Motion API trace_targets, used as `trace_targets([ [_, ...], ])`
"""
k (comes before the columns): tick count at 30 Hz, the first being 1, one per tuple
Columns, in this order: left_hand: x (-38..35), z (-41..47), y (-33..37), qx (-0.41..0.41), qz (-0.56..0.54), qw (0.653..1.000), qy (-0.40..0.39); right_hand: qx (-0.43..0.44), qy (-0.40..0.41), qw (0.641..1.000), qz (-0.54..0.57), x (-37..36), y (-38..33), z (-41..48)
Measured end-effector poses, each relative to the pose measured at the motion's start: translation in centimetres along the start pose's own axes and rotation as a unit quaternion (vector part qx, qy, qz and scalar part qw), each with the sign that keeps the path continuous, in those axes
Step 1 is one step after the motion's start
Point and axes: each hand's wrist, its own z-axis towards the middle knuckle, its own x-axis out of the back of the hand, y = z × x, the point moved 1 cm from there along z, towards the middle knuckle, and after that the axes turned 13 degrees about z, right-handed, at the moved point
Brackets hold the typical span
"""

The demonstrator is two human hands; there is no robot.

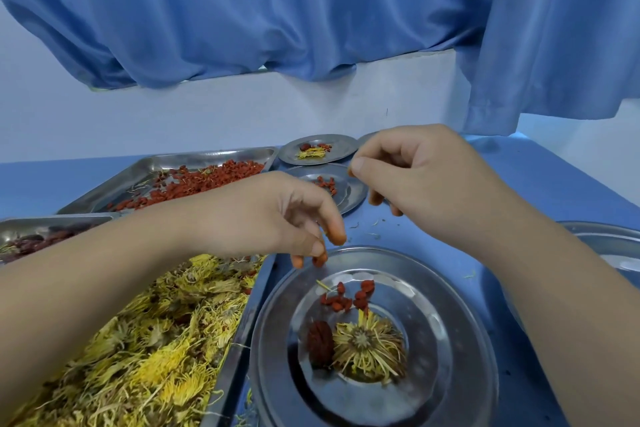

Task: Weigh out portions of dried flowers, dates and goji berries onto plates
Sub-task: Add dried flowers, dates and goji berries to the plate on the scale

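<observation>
Far left, at 7 o'clock in view, is the flower tray (pixel 239 350), heaped with yellow dried flowers (pixel 145 340). Behind it at 9 o'clock sits the date tray (pixel 52 220) with dark dates (pixel 38 241), and at 10 o'clock the berry tray (pixel 207 156) holds a spread of goji berries (pixel 194 185).

The left hand (pixel 273 215) reaches across the flower tray and hangs just above the near plate (pixel 450 322) at its 11 o'clock rim. The fingers point down, bunched, tips stained orange. Honestly can't tell if there's anything between them.

The near plate has one portion on it: a single flower (pixel 367 347) in the middle, one date (pixel 320 340) touching it at its 9 o'clock, and a few loose berries (pixel 346 298) at 12 o'clock.

Past that is the middle plate (pixel 353 194) with only a few berries on it, then the far plate (pixel 343 146) with a small mixed pile.

The right hand (pixel 436 180) is over the middle plate's 3 o'clock edge, off the table (pixel 554 191). Thumb and forefinger pinch a tiny reddish bit, looks like a goji berry (pixel 350 172); the other fingers are curled under.

Another plate (pixel 606 236) pokes in at 3 o'clock.
</observation>
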Motion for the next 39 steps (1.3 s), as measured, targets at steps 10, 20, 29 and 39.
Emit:
trace_targets([
  [10,8.5,1.5,-9.4,0.121,-0.198,0.955,0.183,-0.010,0.001,1.000,0.012,0.2,0.6,0.1],
  [20,9.3,3.5,-17.7,0.289,0.027,0.929,0.231,-0.007,-0.007,1.000,0.005,0.2,0.8,0.1],
  [29,8.5,4.7,-18.4,0.293,0.111,0.910,0.272,-0.004,-0.023,1.000,-0.005,-0.3,1.0,0.0],
  [39,8.5,3.9,-18.4,0.318,-0.030,0.924,0.212,-0.010,-0.024,0.999,-0.020,-0.4,0.3,-0.3],
])
